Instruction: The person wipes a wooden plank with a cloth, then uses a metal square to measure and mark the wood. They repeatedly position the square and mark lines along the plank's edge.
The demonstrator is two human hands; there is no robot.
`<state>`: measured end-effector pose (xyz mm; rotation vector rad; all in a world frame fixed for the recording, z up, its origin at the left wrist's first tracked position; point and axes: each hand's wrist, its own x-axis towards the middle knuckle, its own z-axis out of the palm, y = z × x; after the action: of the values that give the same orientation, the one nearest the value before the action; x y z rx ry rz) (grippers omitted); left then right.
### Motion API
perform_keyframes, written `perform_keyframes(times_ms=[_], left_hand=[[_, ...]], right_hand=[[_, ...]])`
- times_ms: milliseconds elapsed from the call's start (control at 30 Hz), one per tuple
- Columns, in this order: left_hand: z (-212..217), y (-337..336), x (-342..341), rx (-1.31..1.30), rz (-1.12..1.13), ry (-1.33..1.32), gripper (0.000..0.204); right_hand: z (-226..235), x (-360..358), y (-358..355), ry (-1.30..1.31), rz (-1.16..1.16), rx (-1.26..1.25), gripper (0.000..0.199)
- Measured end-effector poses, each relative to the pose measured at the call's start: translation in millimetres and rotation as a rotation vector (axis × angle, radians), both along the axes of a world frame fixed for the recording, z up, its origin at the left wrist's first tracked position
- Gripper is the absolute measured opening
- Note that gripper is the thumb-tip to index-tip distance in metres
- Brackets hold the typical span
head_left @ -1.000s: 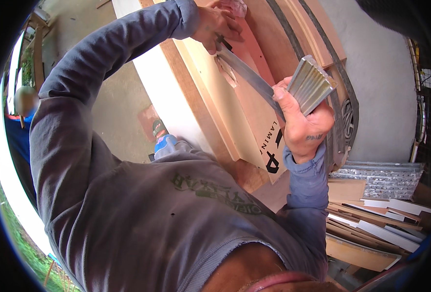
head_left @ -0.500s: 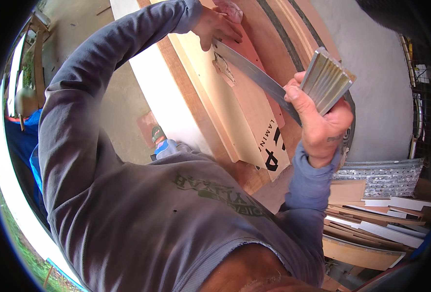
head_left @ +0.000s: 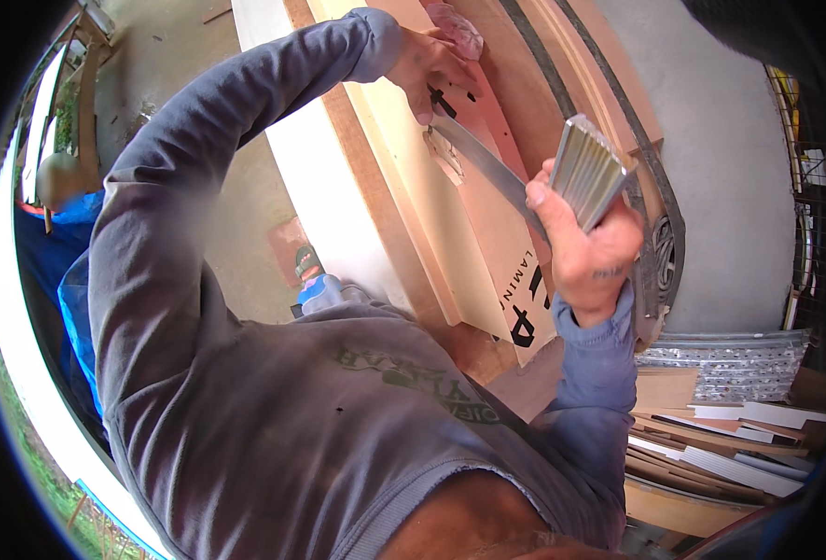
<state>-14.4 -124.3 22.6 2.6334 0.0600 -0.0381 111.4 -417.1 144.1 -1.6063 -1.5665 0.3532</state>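
My right hand (head_left: 592,252) is closed round what looks like a try square, its ribbed silvery metal stock (head_left: 585,173) standing up past my thumb. From my fist, the flat steel blade (head_left: 497,168) slants away to the upper left over a pale wooden board (head_left: 473,224) with black print. At the blade's far end, my left hand (head_left: 431,67) lies over the board with thumb and fingers apart. The blade's tip comes close to the left thumb; whether they touch I cannot tell. A torn, ragged patch (head_left: 445,157) shows on the board beside the blade.
Crumpled pinkish plastic (head_left: 457,31) lies just past my left hand. More long boards (head_left: 525,75) are stacked behind, with a dark strip between them. Offcuts and strips (head_left: 721,448) are piled at lower right, near a silvery patterned roll (head_left: 730,364). A blue tarp (head_left: 72,271) hangs at left.
My right hand has come left and slightly down with the square, relative to the board. My left hand stays at the blade's far end. The whole view has shifted a little.
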Motion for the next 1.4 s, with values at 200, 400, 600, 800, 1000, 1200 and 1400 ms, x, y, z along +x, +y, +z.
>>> perform_keyframes(times_ms=[200,400,600,800,1000,1200,1400], left_hand=[[-8,0,4,0.027,-0.024,-0.061,0.085],[-18,-1,3,-0.077,0.001,-0.087,0.087],[7,-10,5,0.093,-0.065,0.020,0.092],[20,-26,19,0.179,-0.130,0.103,0.085],[15,-33,19,0.183,-0.115,0.104,0.075],[18,-44,6,0.199,-0.074,-0.006,0.073],[6,-43,5,0.340,-0.072,-0.118,0.080]], right_hand=[[-16,3,-1,0.012,-0.027,-0.048,0.015],[-44,10,-6,-0.015,0.041,0.080,0.011],[-62,2,-10,0.198,-0.082,0.082,0.014],[-30,14,-25,0.164,-0.065,-0.019,0.025],[-32,19,-25,0.156,0.055,0.011,0.033],[-5,9,-1,0.538,0.145,-0.011,0.039],[-34,17,-8,0.424,0.101,0.021,0.025]])
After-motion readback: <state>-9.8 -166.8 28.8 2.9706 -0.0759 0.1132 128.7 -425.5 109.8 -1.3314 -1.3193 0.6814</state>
